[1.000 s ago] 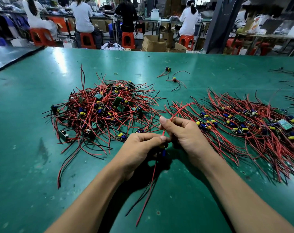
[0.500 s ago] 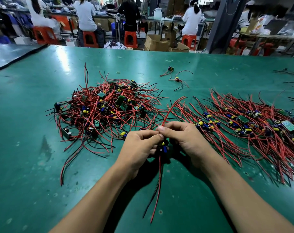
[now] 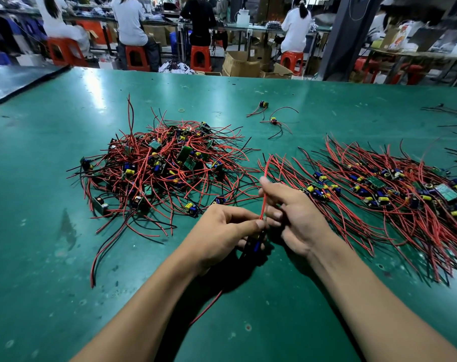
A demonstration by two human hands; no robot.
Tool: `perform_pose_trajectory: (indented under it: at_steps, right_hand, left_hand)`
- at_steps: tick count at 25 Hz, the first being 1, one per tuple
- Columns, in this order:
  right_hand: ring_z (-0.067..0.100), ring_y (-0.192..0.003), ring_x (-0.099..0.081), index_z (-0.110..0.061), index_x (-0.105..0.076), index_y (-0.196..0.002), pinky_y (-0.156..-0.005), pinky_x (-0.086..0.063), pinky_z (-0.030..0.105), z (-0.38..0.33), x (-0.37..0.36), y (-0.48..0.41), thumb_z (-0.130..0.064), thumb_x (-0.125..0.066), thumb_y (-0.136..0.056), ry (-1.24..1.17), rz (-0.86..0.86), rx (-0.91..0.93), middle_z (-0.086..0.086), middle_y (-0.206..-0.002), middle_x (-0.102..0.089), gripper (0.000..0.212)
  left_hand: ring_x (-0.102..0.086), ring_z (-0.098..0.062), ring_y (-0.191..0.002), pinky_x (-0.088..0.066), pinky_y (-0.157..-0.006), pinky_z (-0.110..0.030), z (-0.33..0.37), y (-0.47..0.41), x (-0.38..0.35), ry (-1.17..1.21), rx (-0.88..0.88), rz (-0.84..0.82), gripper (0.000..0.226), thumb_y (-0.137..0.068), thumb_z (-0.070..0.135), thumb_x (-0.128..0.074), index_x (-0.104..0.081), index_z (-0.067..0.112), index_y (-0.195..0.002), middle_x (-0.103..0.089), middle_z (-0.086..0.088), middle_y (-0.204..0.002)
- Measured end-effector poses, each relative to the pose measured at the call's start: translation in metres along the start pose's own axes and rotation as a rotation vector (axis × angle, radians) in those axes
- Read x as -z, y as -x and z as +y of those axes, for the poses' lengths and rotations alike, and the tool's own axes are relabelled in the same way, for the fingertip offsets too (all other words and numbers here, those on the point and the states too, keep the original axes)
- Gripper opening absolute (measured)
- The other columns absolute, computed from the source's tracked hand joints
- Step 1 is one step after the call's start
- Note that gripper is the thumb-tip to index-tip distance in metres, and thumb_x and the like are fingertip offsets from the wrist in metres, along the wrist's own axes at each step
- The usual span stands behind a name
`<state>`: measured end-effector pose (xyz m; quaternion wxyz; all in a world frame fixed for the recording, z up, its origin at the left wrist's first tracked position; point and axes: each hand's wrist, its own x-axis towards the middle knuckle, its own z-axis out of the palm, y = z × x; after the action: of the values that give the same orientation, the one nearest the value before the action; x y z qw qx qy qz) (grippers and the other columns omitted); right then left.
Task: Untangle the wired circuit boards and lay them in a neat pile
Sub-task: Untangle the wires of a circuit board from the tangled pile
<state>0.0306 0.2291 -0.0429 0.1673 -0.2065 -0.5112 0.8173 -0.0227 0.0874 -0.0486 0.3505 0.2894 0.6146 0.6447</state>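
On the green workbench mat (image 3: 52,257), the left hand (image 3: 219,231) pinches one small red-wired circuit board (image 3: 257,242); the right hand (image 3: 298,218) grips its red wire (image 3: 264,194). Tangled heap (image 3: 156,173) at ten o'clock, combed pile (image 3: 379,199) at two. A hard tug could strain the wire joints.

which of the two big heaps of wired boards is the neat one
The right heap, beside the right hand: its wires lie combed roughly parallel. The left heap is a knot with wires pointing every way.

Tangled heap (image 3: 159,171) lies left, combed pile (image 3: 394,194) right, on the table (image 3: 39,257).
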Motion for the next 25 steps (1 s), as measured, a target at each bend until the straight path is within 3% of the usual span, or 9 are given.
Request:
perform_pose_trajectory:
  at_steps: [3, 7, 12, 19, 25]
  right_hand:
    - [0.003, -0.035, -0.024, -0.01, -0.057, -0.059, -0.031, -0.021, 0.015, -0.005, 0.0, -0.001, -0.024, -0.066, -0.088, -0.184, 0.003, -0.108, -0.005, -0.049, -0.029, 0.033]
    - [0.003, -0.033, -0.027, -0.004, -0.059, -0.067, -0.032, -0.021, 0.013, -0.01, 0.003, -0.003, -0.018, -0.071, -0.076, -0.358, 0.004, -0.119, -0.005, -0.053, -0.03, 0.02]
    - [0.002, -0.031, -0.028, -0.004, -0.061, -0.056, -0.031, -0.022, 0.014, -0.015, 0.009, -0.007, -0.013, -0.069, -0.077, -0.507, 0.033, -0.11, -0.005, -0.048, -0.033, 0.024]
    - [0.003, -0.03, -0.026, -0.01, -0.047, -0.067, -0.032, -0.02, 0.013, -0.021, 0.017, -0.008, -0.015, -0.069, -0.075, -0.561, 0.121, -0.089, -0.006, -0.046, -0.03, 0.023]
    - [0.005, -0.03, -0.021, -0.016, -0.038, -0.057, -0.028, -0.019, 0.016, -0.023, 0.02, -0.008, -0.014, -0.066, -0.078, -0.547, 0.108, -0.151, -0.006, -0.044, -0.023, 0.035]
  left_hand:
    - [-0.067, -0.016, -0.057, -0.047, -0.051, -0.015, -0.001, 0.001, 0.0, 0.032, 0.006, 0.006, 0.013, -0.089, 0.001, -0.065, -0.075, 0.006, -0.083, -0.07, -0.009, -0.069]
    - [-0.067, -0.02, -0.057, -0.05, -0.052, -0.019, -0.001, 0.0, 0.001, 0.092, 0.025, 0.041, 0.009, -0.088, 0.001, -0.066, -0.072, -0.006, -0.088, -0.07, -0.013, -0.07]
    - [-0.066, -0.02, -0.06, -0.049, -0.053, -0.017, 0.0, 0.0, 0.0, 0.099, 0.027, 0.05, 0.008, -0.087, 0.002, -0.066, -0.073, -0.002, -0.086, -0.071, -0.012, -0.071]
    - [-0.064, -0.016, -0.057, -0.047, -0.052, -0.015, 0.001, 0.002, 0.001, 0.068, 0.029, 0.032, 0.009, -0.087, 0.002, -0.067, -0.075, 0.001, -0.084, -0.072, -0.011, -0.07]
    - [-0.062, -0.011, -0.055, -0.044, -0.051, -0.014, 0.001, 0.002, 0.001, 0.004, 0.039, -0.023, 0.012, -0.086, 0.0, -0.066, -0.075, 0.004, -0.079, -0.069, -0.005, -0.066]
